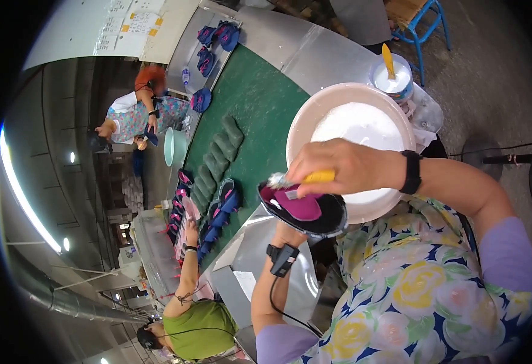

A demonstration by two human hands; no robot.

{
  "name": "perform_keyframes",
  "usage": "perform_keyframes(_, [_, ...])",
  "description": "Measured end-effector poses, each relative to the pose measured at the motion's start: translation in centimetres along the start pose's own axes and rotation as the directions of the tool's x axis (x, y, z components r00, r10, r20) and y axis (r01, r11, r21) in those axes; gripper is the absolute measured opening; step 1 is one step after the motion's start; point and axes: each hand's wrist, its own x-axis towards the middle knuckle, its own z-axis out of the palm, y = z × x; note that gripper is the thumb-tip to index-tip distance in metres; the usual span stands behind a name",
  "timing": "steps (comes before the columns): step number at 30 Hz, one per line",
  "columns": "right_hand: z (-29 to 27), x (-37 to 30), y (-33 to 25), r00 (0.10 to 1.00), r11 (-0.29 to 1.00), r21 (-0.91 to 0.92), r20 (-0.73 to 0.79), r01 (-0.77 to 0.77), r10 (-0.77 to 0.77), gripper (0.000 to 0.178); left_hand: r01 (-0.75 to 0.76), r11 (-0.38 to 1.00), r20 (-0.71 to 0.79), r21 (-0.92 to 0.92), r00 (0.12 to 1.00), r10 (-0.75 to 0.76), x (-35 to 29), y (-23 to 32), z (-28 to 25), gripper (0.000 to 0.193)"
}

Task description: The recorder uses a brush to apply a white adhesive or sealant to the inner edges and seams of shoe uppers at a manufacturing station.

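My left hand [290, 234] is beneath a dark shoe upper [305, 209] with a bright pink lining, holding it up with its open side toward me. The upper hides most of those fingers. Gripped in my right hand [337, 162] is a brush [320, 176] with a yellow handle. Its pale, whitened bristles meet the upper's edge at the left end. Right behind my hands stands a pale pink basin [301, 124] of white liquid, partly covered by my right hand and forearm.
Dark shoe uppers [212, 229] and a row of grey-green foot-shaped pieces [215, 159] lie on the green belt [260, 91]. A small tub [393, 85] with a yellow-handled brush stands beyond the basin. Two co-workers [202, 330] [129, 112] are at the belt's left, near a mint bowl [175, 147].
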Motion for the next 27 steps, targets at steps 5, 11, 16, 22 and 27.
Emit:
perform_keyframes(5, [0.0, 0.4, 1.5, 0.987, 0.983, -0.182, 0.162, 0.026, 0.004, 0.019, 0.127, 0.934, 0.012, -0.333, 0.991, -0.131, -0.5, 1.5, 1.3, 0.043])
perform_keyframes(11, [-2.6, 0.2, 1.6, 0.885, 0.913, -0.155, 0.228, -0.378, 0.406, 0.024, 0.181, 0.801, -0.055, -0.570, 0.965, -0.257, -2.0, 2.6, 1.7, 0.044])
perform_keyframes(16, [-1.7, 1.5, 0.5, 0.955, 0.956, -0.119, 0.099, -0.269, 0.281, 0.024, 0.099, 0.888, -0.138, -0.448, 0.974, -0.178, -2.6, 3.4, -1.9, 0.044])
perform_keyframes(22, [-2.9, 1.8, -0.8, 0.881, 0.920, -0.248, 0.297, -0.302, 0.369, 0.021, -0.015, 0.960, -0.250, -0.279, 0.967, -0.057, -2.9, 1.3, -4.2, 0.043])
perform_keyframes(27, [-1.7, 1.7, -0.4, 0.959, 0.965, -0.198, 0.190, -0.171, 0.209, 0.024, -0.080, 0.987, -0.313, -0.140, 0.949, 0.033, -3.5, -0.2, -6.3, 0.043])
